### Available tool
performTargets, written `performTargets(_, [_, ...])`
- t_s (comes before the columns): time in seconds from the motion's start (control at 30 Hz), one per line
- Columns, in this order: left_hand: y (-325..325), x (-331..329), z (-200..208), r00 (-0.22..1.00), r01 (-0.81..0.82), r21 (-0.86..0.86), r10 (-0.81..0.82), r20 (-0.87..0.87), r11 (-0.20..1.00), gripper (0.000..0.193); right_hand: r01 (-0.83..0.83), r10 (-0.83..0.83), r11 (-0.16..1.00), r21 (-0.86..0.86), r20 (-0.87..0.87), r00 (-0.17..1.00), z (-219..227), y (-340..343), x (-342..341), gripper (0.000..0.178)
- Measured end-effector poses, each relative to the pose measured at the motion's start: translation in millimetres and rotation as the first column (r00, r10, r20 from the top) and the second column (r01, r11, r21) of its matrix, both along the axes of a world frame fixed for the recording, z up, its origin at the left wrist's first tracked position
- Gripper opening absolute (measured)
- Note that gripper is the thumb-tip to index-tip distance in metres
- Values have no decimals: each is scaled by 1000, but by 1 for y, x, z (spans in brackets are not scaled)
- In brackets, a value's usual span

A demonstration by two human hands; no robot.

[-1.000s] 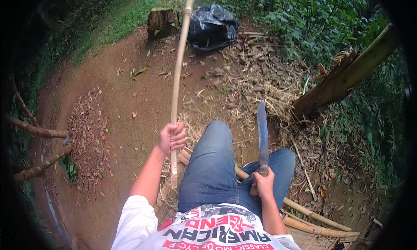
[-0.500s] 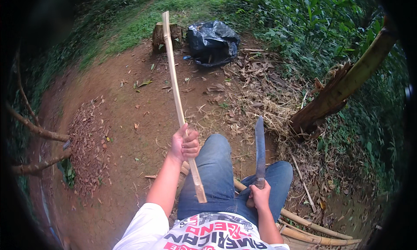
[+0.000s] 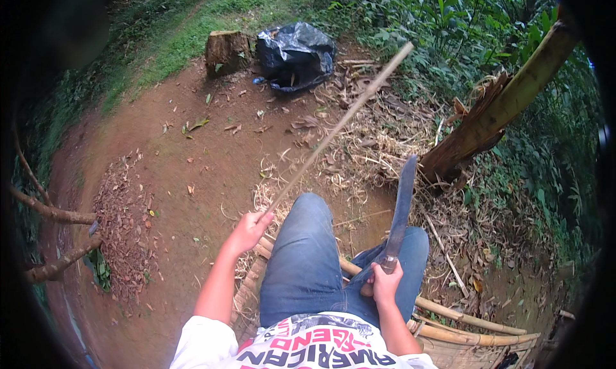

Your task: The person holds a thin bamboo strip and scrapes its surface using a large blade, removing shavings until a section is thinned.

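My left hand is closed around the lower end of a long, thin bamboo strip. The strip slants up and away to the right, its far end above the dry leaves. In my right hand, resting over my right thigh, is the wooden handle of a machete. Its dark blade points up and slightly right, apart from the strip.
Under and beside my legs are bamboo poles of a slatted seat. Ahead lie a tree stump and a black plastic bag. A broken trunk leans at the right, near dry shavings. Bare branches reach in from the left.
The bamboo strip has swung from nearly upright to a rightward slant, and my left hand now holds it at its lower end. The machete's blade has tilted a little to the right.
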State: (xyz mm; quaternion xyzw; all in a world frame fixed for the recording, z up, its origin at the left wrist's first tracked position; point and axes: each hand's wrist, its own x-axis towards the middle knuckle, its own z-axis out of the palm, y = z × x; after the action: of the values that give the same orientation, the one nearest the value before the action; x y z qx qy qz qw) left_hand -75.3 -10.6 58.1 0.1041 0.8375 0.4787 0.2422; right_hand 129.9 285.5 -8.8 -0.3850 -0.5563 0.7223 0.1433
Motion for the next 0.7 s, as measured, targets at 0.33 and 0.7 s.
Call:
performTargets(0.33, [-28, 87, 2, 960, 184, -545, -269, -79, 818, 26, -141, 138, 987, 77, 45, 989, 8, -4, -5, 19])
performTargets(0.7, [-33, 95, 0, 979, 205, -618, -171, 115, 759, 51, -391, 357, 891, 230, 176, 917, 3, -17, -19, 21])
